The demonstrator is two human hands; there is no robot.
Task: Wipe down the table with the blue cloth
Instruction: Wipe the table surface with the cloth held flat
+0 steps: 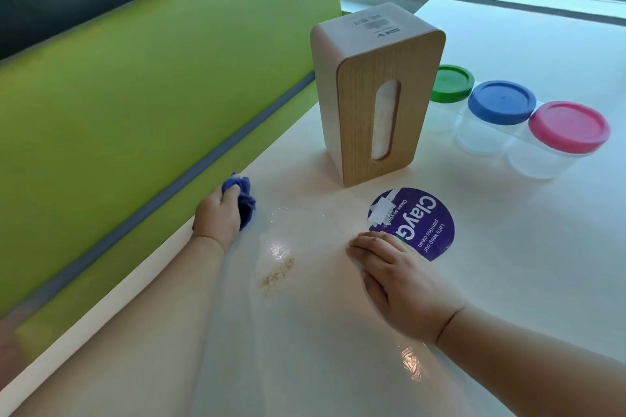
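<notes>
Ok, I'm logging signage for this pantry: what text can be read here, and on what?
"ClayG", rest hidden by the right hand: round purple sticker.
"Clean as you", rest hidden: same sticker.
"Let's keep our pantries clean": same sticker.
The label on the tissue box: too blurred to read.

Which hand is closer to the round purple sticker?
Right. The right hand lies flat with its fingertips at the near edge of the purple sticker. The left hand grips the blue cloth well off to the left, by the edge of the table.
</notes>
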